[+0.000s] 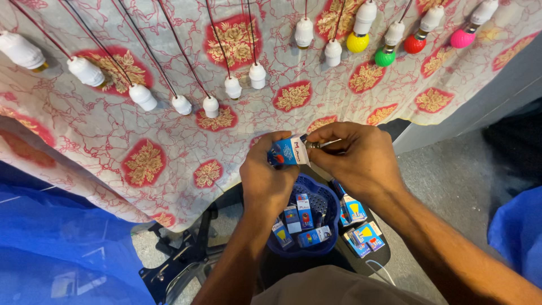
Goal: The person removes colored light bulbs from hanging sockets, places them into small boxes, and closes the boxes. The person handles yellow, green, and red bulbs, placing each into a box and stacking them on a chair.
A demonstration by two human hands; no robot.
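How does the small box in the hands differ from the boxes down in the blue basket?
The held box is raised between the left hand and right hand, one end opened; the boxes in the blue basket, like this one, lie loose and look closed. Both are small blue cartons.

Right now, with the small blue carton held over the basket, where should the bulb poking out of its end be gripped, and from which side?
Probably by the metal base, the only part showing at the carton's open right end. Come from the right, along the carton's length, as the right hand's fingertips do, while the left hand steadies the carton body. The glass stays hidden inside.
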